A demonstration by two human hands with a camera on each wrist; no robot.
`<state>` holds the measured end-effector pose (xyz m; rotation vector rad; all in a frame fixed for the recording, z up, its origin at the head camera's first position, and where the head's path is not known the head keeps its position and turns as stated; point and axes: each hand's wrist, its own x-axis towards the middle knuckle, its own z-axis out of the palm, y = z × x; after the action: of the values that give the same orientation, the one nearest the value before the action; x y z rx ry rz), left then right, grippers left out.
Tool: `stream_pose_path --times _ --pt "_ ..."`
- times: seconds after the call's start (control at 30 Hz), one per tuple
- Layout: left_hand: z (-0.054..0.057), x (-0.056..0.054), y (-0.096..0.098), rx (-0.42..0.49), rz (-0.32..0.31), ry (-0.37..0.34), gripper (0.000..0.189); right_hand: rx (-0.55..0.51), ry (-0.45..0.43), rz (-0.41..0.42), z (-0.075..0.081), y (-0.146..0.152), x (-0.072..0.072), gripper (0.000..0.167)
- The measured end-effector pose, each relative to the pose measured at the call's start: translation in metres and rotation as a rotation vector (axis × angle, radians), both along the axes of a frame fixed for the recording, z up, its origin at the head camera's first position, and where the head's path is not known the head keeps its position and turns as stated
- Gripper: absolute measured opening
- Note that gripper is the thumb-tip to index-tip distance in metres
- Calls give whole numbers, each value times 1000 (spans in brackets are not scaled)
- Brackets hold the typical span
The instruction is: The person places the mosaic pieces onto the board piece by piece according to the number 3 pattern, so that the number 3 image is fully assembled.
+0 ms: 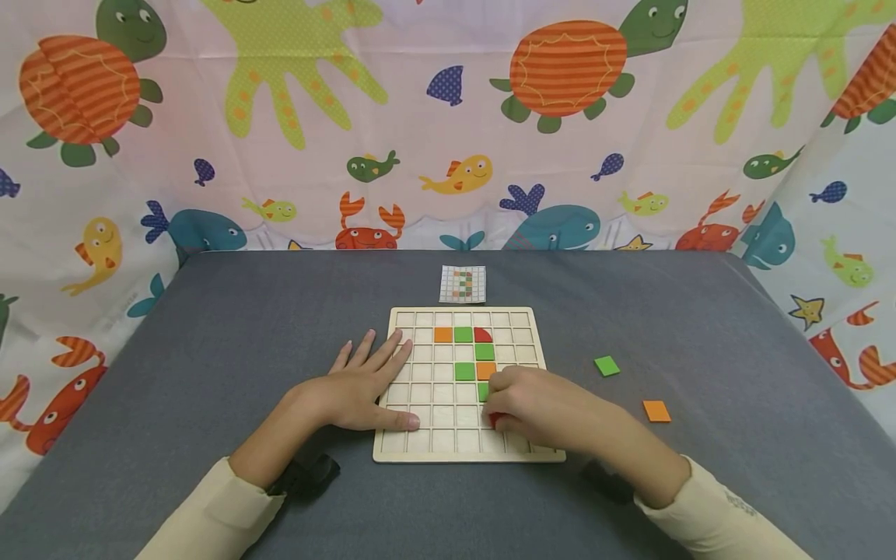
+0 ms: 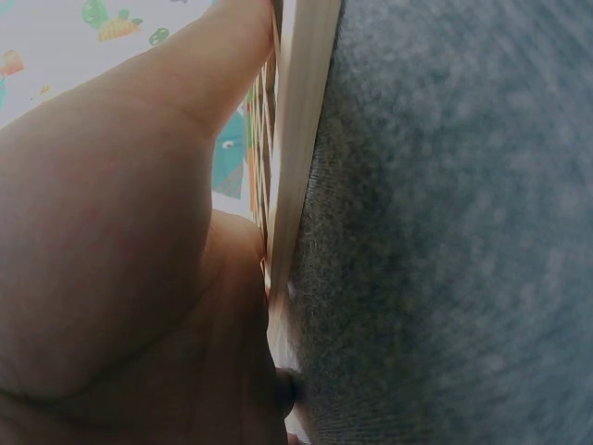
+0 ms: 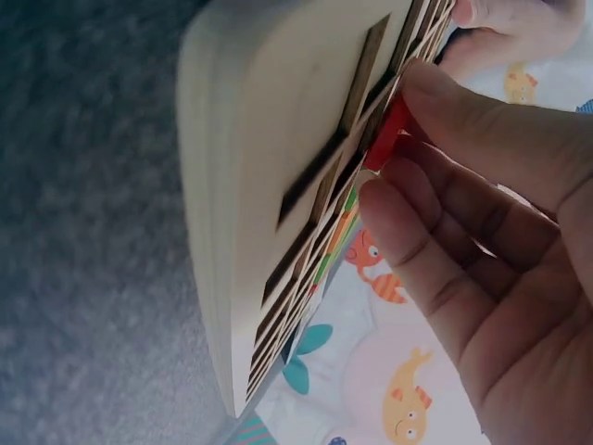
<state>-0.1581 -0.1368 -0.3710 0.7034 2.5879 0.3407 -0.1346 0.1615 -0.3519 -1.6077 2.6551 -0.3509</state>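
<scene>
A wooden grid board (image 1: 420,441) lies on the table. My left hand (image 1: 357,393) rests on its left side, fingers spread and thumb along the lower squares. Over the board's lower middle, my right hand (image 1: 535,400) pinches a red piece (image 3: 387,134) between thumb and fingers, right at the grid's surface; its full shape is hidden. Several tiles sit in the grid: an orange square (image 1: 443,334), a green square (image 1: 463,334) and a rounded-corner red piece (image 1: 482,335) in one row. Below them are green squares (image 1: 465,372) and another orange square (image 1: 486,371), partly beside the right hand.
A small card (image 1: 463,285) printed with a coloured grid pattern lies behind the board. To the right, a loose green square (image 1: 607,365) and a loose orange square (image 1: 656,411) lie on the grey tablecloth (image 1: 280,311). A patterned curtain (image 1: 420,117) hangs behind the table.
</scene>
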Motion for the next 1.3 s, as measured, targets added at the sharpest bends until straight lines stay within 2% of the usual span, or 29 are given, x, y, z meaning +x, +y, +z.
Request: stream_pose_path --times 0.13,0.33,0.43,0.6,0.9,1.1,1.3 --pt "0 0 0 -2 1 -1 115 -14 62 31 -1 -3 0 12" --pt "-4 -2 1 -18 17 -12 117 -35 96 47 -3 -5 1 14" --pt "-4 -2 2 -40 24 -17 118 -54 96 54 -4 -5 1 14" --pt "-4 -3 1 -14 12 -4 118 -97 69 43 -8 -3 1 14" --pt "-13 -6 -2 -19 23 1 121 -93 83 21 -8 -4 1 18" --pt "-10 -5 -2 -7 21 -6 121 -31 138 -48 -5 -6 1 17" --pt "-2 -1 0 -7 1 -6 117 -22 103 -89 -5 -3 2 14"
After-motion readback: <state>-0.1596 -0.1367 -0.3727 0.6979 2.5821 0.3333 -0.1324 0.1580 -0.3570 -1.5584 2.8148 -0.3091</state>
